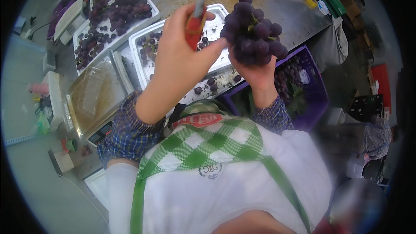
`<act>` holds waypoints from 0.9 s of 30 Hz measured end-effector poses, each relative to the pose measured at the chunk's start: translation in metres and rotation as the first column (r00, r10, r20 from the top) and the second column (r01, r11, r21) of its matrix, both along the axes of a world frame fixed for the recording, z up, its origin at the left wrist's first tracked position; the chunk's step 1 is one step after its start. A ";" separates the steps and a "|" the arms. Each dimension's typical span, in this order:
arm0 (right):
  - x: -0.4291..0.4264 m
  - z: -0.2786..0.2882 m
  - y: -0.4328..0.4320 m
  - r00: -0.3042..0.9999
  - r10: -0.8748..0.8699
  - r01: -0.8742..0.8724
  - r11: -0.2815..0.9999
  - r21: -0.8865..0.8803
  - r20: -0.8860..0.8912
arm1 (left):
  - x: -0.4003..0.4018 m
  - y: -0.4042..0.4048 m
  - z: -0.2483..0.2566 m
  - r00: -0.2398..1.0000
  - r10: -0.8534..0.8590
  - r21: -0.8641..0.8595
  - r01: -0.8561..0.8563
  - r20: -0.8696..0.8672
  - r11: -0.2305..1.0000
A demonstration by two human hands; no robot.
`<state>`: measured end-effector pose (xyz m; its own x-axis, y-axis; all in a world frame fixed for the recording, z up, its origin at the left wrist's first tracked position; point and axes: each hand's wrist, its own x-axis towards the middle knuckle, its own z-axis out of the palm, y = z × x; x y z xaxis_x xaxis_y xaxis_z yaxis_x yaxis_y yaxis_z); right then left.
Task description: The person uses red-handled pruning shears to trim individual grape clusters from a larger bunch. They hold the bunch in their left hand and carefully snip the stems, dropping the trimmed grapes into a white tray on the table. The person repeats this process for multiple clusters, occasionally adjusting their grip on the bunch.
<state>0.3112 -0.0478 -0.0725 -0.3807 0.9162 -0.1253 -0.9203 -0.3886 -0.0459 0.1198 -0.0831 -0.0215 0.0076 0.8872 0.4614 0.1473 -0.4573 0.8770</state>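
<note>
My left hand (178, 55) is wrapped around red-handled snips (194, 32), whose thin metal end points away from me and is blurred. In my right hand (255, 74) rests a bunch of dark purple grapes (252, 32), held up from below with the palm turned upward. My left thumb tip is at the left side of the bunch; I cannot tell whether it touches. Under both hands lies a white foam tray (217, 13) with loose grapes, small clusters and dark bits in it. Several single grapes (211, 84) lie near its front edge.
A larger white foam tray (156, 11) at the far left holds many grapes (125, 8). A scale with a clear plastic-covered platform (97, 94) stands at left. By my right forearm is a purple plastic crate (313, 87) holding grape bunches (287, 74). The metal table (292, 22) ends at right.
</note>
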 end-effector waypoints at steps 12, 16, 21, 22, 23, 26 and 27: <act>-0.007 -0.004 -0.005 0.967 0.163 -0.128 0.974 0.185 -0.193 | 0.003 0.020 0.011 0.925 0.146 0.088 -0.123 -0.350 0.989; -0.012 -0.004 -0.005 0.984 0.122 -0.107 0.987 0.121 -0.131 | -0.001 0.022 0.007 0.942 0.158 0.070 -0.144 -0.295 0.987; -0.019 -0.005 -0.004 0.996 0.079 -0.081 0.996 0.034 0.041 | -0.005 0.023 0.004 0.964 0.137 0.059 -0.127 -0.226 0.990; -0.019 -0.008 -0.003 0.994 0.104 -0.105 0.994 0.035 0.018 | -0.005 0.022 0.007 0.964 0.134 0.048 -0.126 -0.231 0.991; -0.019 -0.010 -0.002 0.993 0.115 -0.115 0.993 0.031 -0.015 | -0.005 0.021 0.009 0.963 0.128 0.037 -0.123 -0.236 0.992; -0.021 -0.012 -0.001 0.990 0.127 -0.126 0.992 0.020 -0.052 | -0.004 0.020 0.009 0.968 0.130 -0.017 -0.137 -0.217 0.990; -0.021 -0.011 -0.001 0.993 0.118 -0.118 0.993 0.015 -0.025 | -0.004 0.019 0.009 0.967 0.141 -0.020 -0.149 -0.213 0.989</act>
